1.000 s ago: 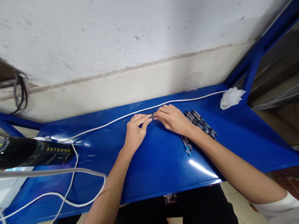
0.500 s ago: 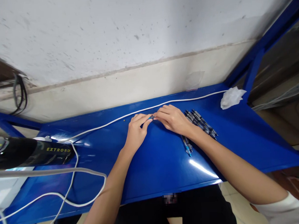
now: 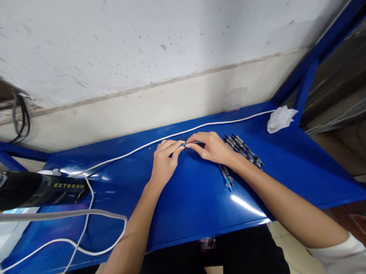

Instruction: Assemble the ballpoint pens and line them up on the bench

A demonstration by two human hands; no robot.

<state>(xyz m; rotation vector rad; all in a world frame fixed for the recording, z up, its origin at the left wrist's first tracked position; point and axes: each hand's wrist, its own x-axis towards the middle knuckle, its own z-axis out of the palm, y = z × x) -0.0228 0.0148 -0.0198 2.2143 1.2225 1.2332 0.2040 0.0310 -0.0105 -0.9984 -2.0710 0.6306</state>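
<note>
Fingers of our left hand [image 3: 165,158] and right hand [image 3: 213,147] are closely pinching a pen-like piece [image 3: 190,143]; more is showing now, suggesting we are regripping.

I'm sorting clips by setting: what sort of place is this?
Likely a simple indoor workspace: a blue table by a speckled wall, pens grouped on it, and a white cable running along its back.

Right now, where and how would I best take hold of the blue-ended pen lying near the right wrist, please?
Probably pinch the pen near its blue end, coming from the table's near edge: that end shows, while the right wrist hides its far end.
</note>
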